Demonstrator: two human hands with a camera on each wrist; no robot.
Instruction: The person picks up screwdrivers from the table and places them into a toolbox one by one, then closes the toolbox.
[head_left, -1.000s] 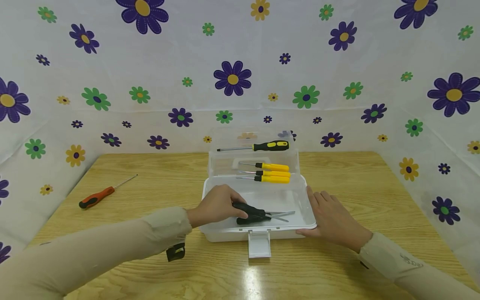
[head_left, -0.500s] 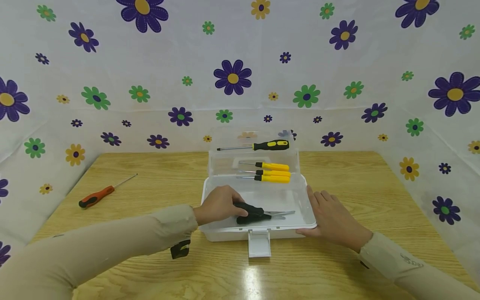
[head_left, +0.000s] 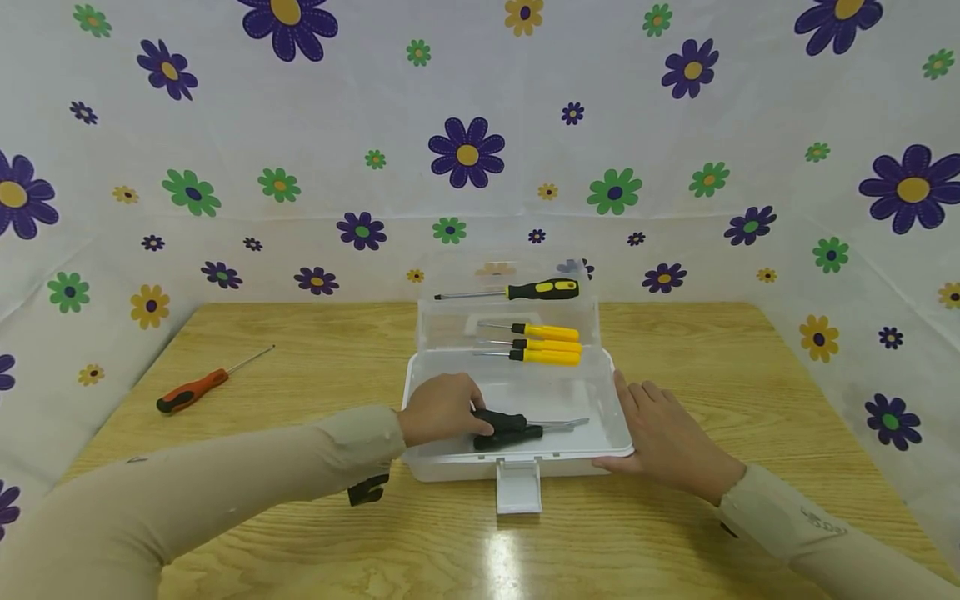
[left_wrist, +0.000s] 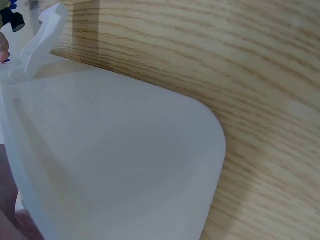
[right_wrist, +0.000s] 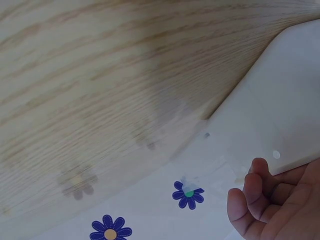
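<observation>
In the head view my left hand (head_left: 442,408) reaches into the white toolbox (head_left: 450,471) and pinches the handle of a black-handled screwdriver (head_left: 501,421). A second black-handled screwdriver (head_left: 510,438) lies on the box floor alongside it, blades pointing right. My right hand (head_left: 667,433) holds the box's front right corner, fingers along the side and thumb at the front. Its bent fingers show beside the box in the right wrist view. The left wrist view mostly shows the box's outer wall (left_wrist: 135,145), and the screwdrivers are hidden there.
Three yellow-handled screwdrivers (head_left: 551,346) and a black-and-yellow screwdriver (head_left: 543,289) appear at the clear raised lid (head_left: 442,325). The front latch (head_left: 519,487) hangs down. An orange-and-black screwdriver (head_left: 193,392) lies on the wooden table at left. Flowered cloth stands behind.
My left hand has moved slightly right and down with the screwdriver. Its blade has swung from crossing the other one to lying nearly alongside. My right hand stays put.
</observation>
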